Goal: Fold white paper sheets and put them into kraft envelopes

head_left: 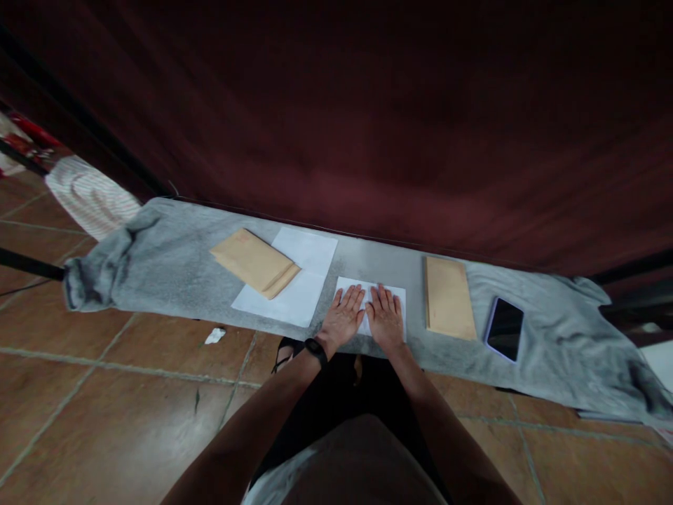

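Observation:
A sheet of white paper (397,294), which looks folded, lies flat on the grey cloth in front of me. My left hand (343,317) rests palm down on its left part, fingers stretched out. Beside it, my right hand (385,317) presses flat on the right part, its fingers also extended. Both hands hide much of the sheet. Left of them a larger white sheet (308,252) is spread out, partly covered by several brown envelopes (252,261). More brown envelopes (449,298) are stacked to the right of my hands.
A grey cloth (179,270) covers the long narrow surface. On it at the right lies a phone (505,330) in a purple case. A dark red curtain (357,140) hangs along the far edge. White scrap (215,336) lies on the tiled floor (141,400).

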Demonstrator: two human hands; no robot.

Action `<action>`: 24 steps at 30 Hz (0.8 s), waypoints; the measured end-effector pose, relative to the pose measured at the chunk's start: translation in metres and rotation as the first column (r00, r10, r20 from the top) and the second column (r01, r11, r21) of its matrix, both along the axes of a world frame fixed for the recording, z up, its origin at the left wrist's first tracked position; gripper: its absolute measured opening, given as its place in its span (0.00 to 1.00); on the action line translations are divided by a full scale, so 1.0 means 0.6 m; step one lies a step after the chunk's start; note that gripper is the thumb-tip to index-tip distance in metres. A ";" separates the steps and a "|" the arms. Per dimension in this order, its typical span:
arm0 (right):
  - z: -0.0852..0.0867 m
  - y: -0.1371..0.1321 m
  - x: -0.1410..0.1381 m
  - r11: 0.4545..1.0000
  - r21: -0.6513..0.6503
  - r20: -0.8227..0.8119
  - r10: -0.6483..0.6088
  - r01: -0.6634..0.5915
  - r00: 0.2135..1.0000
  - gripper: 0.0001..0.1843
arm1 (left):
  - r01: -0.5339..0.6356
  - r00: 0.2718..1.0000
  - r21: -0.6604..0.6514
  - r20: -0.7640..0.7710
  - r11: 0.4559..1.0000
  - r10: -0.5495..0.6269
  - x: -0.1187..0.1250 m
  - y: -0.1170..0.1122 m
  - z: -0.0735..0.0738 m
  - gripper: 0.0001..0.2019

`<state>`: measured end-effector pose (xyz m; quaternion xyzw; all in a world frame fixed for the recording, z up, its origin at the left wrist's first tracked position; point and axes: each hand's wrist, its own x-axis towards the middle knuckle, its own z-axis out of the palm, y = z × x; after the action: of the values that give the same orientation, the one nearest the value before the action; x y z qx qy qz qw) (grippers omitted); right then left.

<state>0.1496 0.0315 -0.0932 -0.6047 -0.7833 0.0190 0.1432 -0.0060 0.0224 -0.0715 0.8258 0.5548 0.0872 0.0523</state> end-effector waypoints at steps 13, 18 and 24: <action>-0.006 -0.012 0.037 0.990 0.097 0.006 -0.105 0.104 0.994 0.29 | -0.030 0.999 0.083 -0.008 0.996 0.031 -0.008 0.000 -0.006 0.28; -0.007 -0.018 0.051 0.987 0.106 -0.007 -0.124 0.124 0.992 0.30 | -0.083 0.997 0.094 0.009 0.992 0.083 -0.009 -0.001 -0.012 0.30; -0.009 -0.028 0.066 0.983 0.115 -0.024 -0.144 0.146 0.989 0.32 | -0.203 0.978 0.110 0.062 0.973 0.197 -0.011 -0.010 -0.016 0.31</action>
<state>0.1893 0.0148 -0.0987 -0.6506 -0.7357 -0.0323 0.1853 -0.0128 0.0163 -0.0813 0.7649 0.6276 0.1447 0.0094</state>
